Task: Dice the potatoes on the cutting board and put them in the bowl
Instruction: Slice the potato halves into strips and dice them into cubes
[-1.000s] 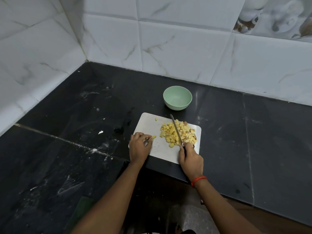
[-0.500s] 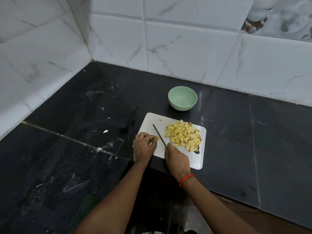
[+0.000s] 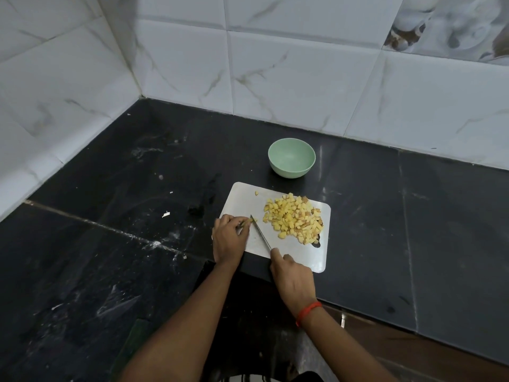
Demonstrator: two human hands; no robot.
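Presently, items run from largest to smallest.
Countertop (image 3: 110, 244): black stone, scuffed; it carries all items below.
Cutting board (image 3: 316, 257): white, near edge projecting slightly past the counter edge. Keep downward force moderate so that it does not tip or slide.
Bowl (image 3: 291, 157): pale green, no dice inside, just beyond the far board edge.
Diced potato pile (image 3: 293, 219): yellow cubes heaped on the board's right half, apart from the blade. One stray cube (image 3: 256, 193) lies near the far edge.
Right hand (image 3: 293, 281): closed around the knife handle.
Left hand (image 3: 229, 238): fingers curled, pinching the last potato piece (image 3: 251, 220) at the board's left edge.
Knife (image 3: 261, 233): tip beside the pinched piece.
Procedure: tuck the left fingertips back, because the piece is small. Cut straight down in short strokes, then transfer all dice to the bowl.
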